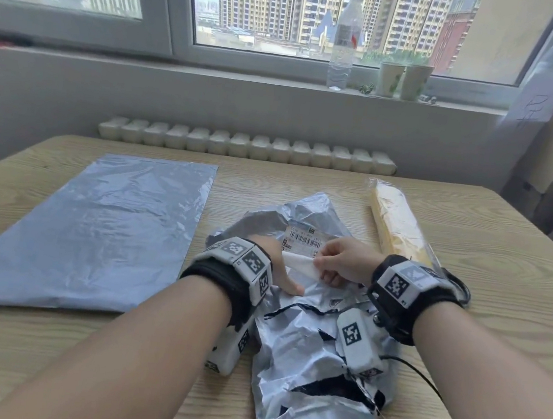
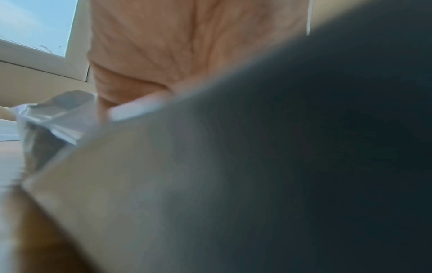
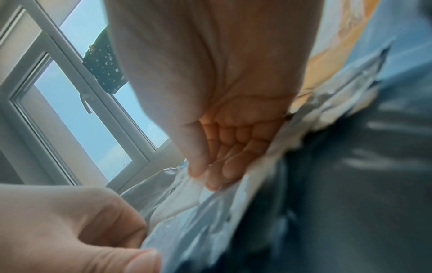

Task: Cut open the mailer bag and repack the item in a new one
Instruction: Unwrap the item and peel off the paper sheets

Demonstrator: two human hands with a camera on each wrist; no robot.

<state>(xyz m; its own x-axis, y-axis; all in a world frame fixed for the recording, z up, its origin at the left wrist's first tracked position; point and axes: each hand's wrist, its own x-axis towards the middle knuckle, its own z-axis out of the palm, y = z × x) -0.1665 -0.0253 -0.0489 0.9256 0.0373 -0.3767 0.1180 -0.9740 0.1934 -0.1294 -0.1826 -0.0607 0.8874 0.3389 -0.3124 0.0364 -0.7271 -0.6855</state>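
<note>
Old bag: a crumpled, torn silvery mailer bag (image 1: 315, 344) lies in the lower middle of the head view, on the wooden table (image 1: 495, 330), with dark lining showing through the rips.
Label: a white barcode label (image 1: 304, 242) sits on the bag's far part, just above the two hands.
Left hand: the left hand (image 1: 275, 264) lies on the bag at centre frame, thumb stretched flat along the plastic; in the right wrist view its fingers (image 3: 131, 258) curl and grip the bag's edge.
Right hand: the right hand (image 1: 344, 265) pinches a white strip (image 1: 298, 266) of the bag between thumb and curled fingers, just below the label; the right wrist view shows the same pinch (image 3: 210, 171).
New bag: a flat, smooth grey mailer bag (image 1: 93, 233) lies on the left of the table, well apart from the hands.
Item: a long yellow pack in clear wrap (image 1: 396, 219) lies at the upper right of the table, beside the torn bag.
Window sill: a clear water bottle (image 1: 345, 41) and two paper cups (image 1: 403, 80) stand at the upper right.
Left wrist view: mostly blurred; palm (image 2: 187, 46) and crumpled plastic only.
</note>
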